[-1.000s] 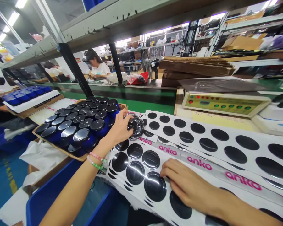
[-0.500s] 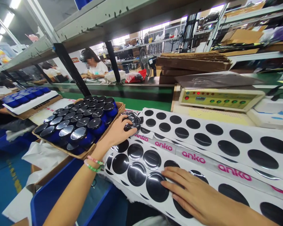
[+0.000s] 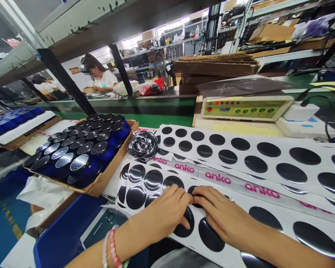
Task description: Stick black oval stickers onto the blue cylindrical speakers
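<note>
A white sheet of round black stickers (image 3: 136, 196) lies on the table before me, over another such sheet. My left hand (image 3: 170, 208) is on it with curled fingers pressed together and the thumb resting over one black circle. Its fingertips meet those of my right hand (image 3: 222, 210), whose fingers are also bent together on the sheet. What lies between the fingertips is hidden. Beyond the left hand, a tangled clump of shiny black rings or strips (image 3: 143, 144) sits untouched beside a carton (image 3: 100, 184) of blue jars with black lids (image 3: 85, 149).
More sticker sheets (image 3: 244, 150) lie behind, with a clear strip printed "anko" (image 3: 217, 178) between. Farther back are a control box (image 3: 248, 108) and stacked cardboard (image 3: 216, 67). A blue bin (image 3: 64, 230) stands at lower left. A person (image 3: 104, 80) sits across the bench.
My left hand has left the black clump and come back right to the sticker sheet, beside my right hand. The right hand's fingers have curled in. The view has shifted slightly.
</note>
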Available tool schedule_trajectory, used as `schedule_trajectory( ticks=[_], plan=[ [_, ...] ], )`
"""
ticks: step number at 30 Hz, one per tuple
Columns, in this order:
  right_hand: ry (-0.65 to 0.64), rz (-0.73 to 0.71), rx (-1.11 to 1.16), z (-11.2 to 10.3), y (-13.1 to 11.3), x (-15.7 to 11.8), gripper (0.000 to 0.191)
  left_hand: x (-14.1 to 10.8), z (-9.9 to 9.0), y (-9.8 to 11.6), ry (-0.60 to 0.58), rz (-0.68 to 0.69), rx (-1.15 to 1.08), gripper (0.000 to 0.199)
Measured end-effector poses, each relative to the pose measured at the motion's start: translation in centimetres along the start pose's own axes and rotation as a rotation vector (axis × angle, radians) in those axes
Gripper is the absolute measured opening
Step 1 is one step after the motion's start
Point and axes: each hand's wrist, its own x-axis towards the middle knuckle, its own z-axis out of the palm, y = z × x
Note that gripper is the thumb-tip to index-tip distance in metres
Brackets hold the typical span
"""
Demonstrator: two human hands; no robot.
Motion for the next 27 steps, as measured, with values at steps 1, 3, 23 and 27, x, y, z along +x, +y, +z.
schedule_trajectory(
  ticks=[1,3,23,27],
  plan=[
    [-0.012,0.014,0.009,0.0,-0.1,0.1,0.043,0.2,-0.1,-0.2,-0.016,0.007,0.015,0.024],
    [-0.038,0.033,0.031,-0.1,-0.2,0.2,0.042,0.6,-0.5,-0.6,-0.041,0.024,0.015,0.028],
    [-0.057,0.006,0.001,-0.7,-0.6,0.0,0.045,-2.1,0.7,0.2,0.056,-0.188,-0.257,0.041],
    [-0.087,0.008,0.006,-0.7,-0.7,0.1,0.044,-1.5,0.8,0.4,0.029,-0.215,-0.339,0.015]
  ],
)
